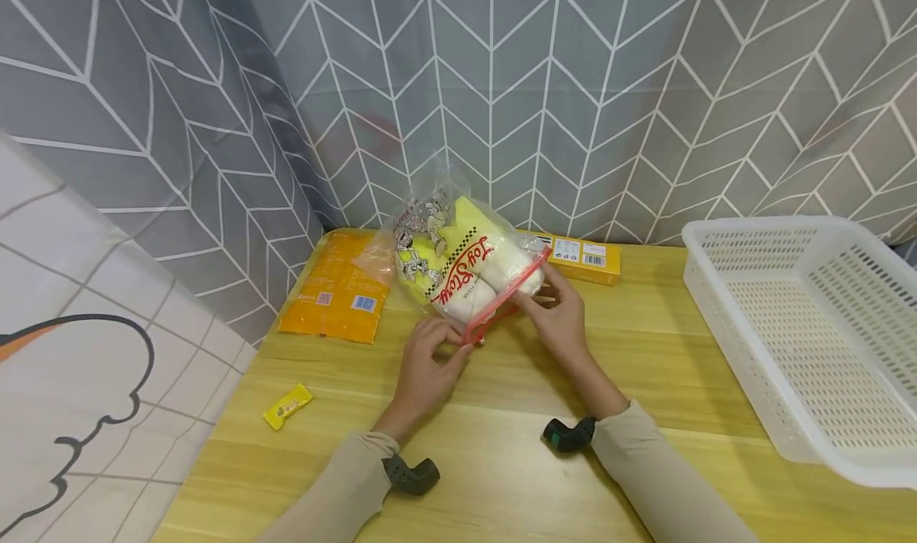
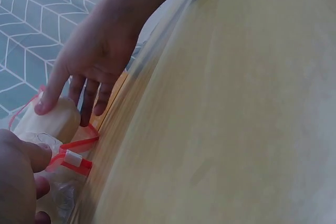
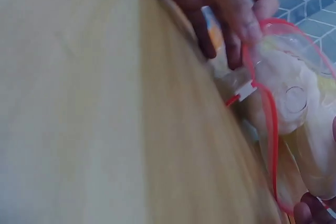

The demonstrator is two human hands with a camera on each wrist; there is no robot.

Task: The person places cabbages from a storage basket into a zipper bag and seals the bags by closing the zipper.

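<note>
Sleeves point(image 1: 659, 467) up front, then your left hand point(image 1: 426, 368) pinches the red rim point(image 1: 509, 294) of that clear bag point(image 1: 444, 268); your right hand point(image 1: 562, 320) is spread at its farther end. Bag's beyond both on the worktop point(image 1: 494, 471), mouth slanting between.

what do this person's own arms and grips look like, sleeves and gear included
The arms wear plain, long, light beige fabric sleeves, creased near the ends. A black, curved device sits at each wrist; the right one shows a small green patch. The left grip and right grip are gloveless.
</note>
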